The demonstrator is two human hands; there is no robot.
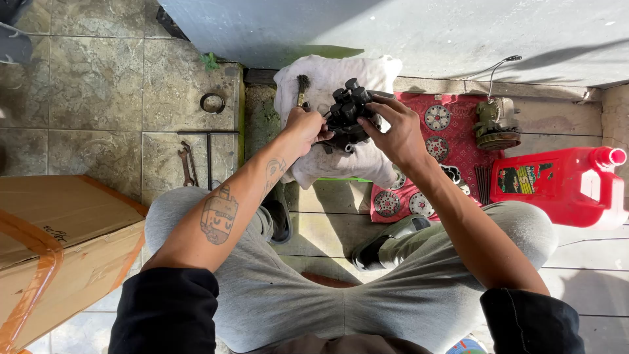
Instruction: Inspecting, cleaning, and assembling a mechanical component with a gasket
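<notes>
- Head view: the person sits on the floor, knees spread, both forearms reaching out over a white cloth (331, 75) laid on the ground.
- The left hand (303, 126) is clenched around a small brush (303, 88), whose dark bristles stick up above the fist.
- The right hand (396, 128) grasps a black metal part (349, 108) from the right side, fingers wrapped over its top; the part hangs just above the white cloth, between the two hands.
- Right of the cloth lies a red patterned cloth (458, 141) with several round toothed discs (437, 117) on it.
- Beyond that stands a greenish pulley assembly (496, 124), and near it a red jug (563, 183) lying on its side.
- On the left tiles: a dark ring (212, 103), a T-handled bar (208, 151) and a wrench (188, 165) beside it.
- A cardboard box (59, 242) sits by the left knee.
</notes>
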